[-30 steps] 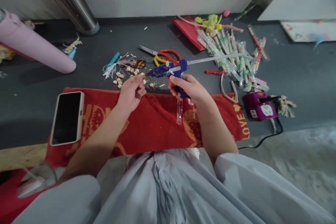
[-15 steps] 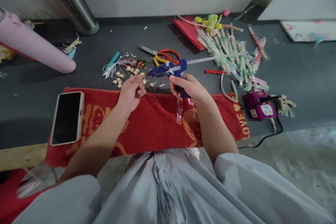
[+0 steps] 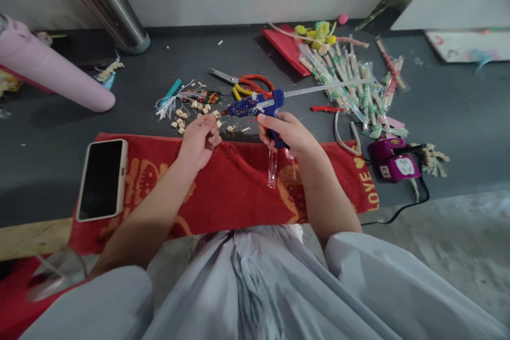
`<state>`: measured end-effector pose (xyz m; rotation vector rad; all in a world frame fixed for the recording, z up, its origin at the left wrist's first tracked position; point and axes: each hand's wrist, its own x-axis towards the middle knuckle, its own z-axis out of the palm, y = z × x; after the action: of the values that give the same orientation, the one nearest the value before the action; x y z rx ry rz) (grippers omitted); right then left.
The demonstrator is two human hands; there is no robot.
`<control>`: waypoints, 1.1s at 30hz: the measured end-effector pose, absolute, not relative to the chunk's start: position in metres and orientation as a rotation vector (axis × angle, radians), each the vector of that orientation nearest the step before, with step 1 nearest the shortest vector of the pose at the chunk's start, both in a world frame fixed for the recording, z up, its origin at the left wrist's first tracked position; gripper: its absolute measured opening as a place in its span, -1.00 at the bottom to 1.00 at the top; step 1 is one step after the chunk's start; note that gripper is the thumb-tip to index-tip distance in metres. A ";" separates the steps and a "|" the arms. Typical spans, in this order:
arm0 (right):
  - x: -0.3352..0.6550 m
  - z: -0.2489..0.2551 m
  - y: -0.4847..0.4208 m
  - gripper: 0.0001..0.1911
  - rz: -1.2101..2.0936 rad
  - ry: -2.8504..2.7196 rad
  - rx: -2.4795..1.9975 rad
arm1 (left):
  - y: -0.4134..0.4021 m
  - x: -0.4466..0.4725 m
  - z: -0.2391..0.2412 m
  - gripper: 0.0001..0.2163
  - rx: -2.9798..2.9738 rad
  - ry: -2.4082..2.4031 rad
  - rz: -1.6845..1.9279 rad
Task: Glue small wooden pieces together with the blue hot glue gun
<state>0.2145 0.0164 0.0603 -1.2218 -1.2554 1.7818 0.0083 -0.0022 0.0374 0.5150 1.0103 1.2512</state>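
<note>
The right hand (image 3: 290, 132) wraps the handle of the glue gun (image 3: 253, 106), likely to steady and aim it; the gun lies level between the hands, nozzle to the left hand (image 3: 199, 141); that hand's thumb and finger pinch what seems a small pale piece (image 3: 217, 113), perhaps to keep it at the nozzle; the glue stick (image 3: 326, 87) juts out behind, past the right hand; the towel (image 3: 235, 186) under both wrists probably shields the table edge (image 3: 51, 170).
</note>
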 end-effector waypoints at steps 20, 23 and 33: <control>0.216 0.057 0.017 -0.57 1.758 -1.293 -1.236 | -0.002 0.008 0.039 -0.73 0.503 1.025 1.254; 0.217 0.056 0.018 -0.55 1.751 -1.300 -1.237 | -0.002 0.008 0.038 -0.73 0.509 1.018 1.251; 0.217 0.058 0.018 -0.59 1.745 -1.293 -1.248 | -0.003 0.008 0.039 -0.73 0.523 1.025 1.250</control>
<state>0.2167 0.0178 0.0575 -1.2482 -1.2928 1.7451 0.0081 -0.0026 0.0386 0.5233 1.0250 1.2503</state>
